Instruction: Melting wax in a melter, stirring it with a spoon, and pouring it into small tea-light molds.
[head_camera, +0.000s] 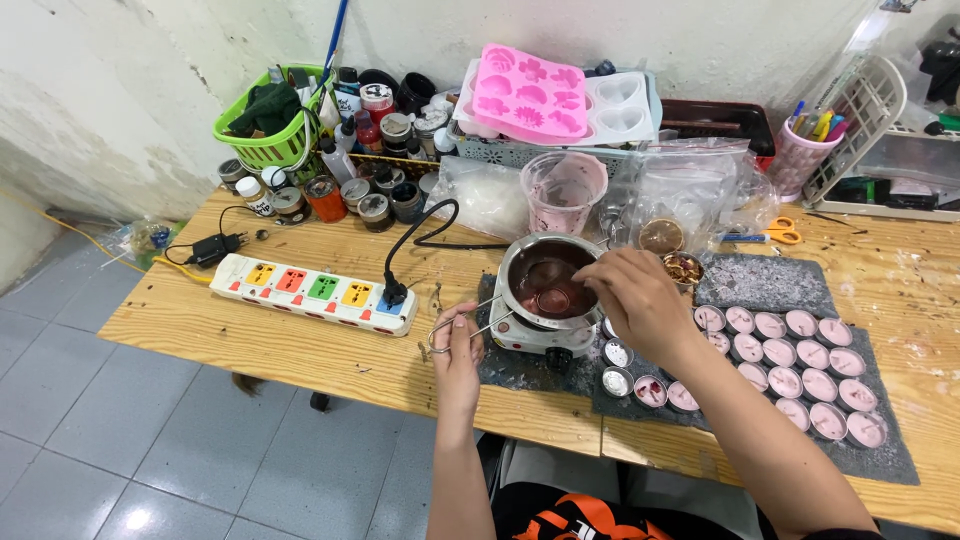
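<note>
A steel melting pot (545, 285) with dark pink liquid sits on a small white electric hot plate (532, 336). My left hand (457, 350) grips the pot's wire handle (470, 325) at the left. My right hand (630, 295) hovers over the pot's right rim, fingers pinched together as if around something small that I cannot make out. Right of the hot plate, several small round cups (790, 365) filled with pale pink wax stand in rows on a grey mat (890, 455).
A white power strip (315, 292) with coloured sockets lies to the left, a black plug in it. Behind are a pink measuring cup (563, 190), pink silicone mould (528, 92), green basket (270, 120), several jars, plastic bags and orange scissors (782, 232).
</note>
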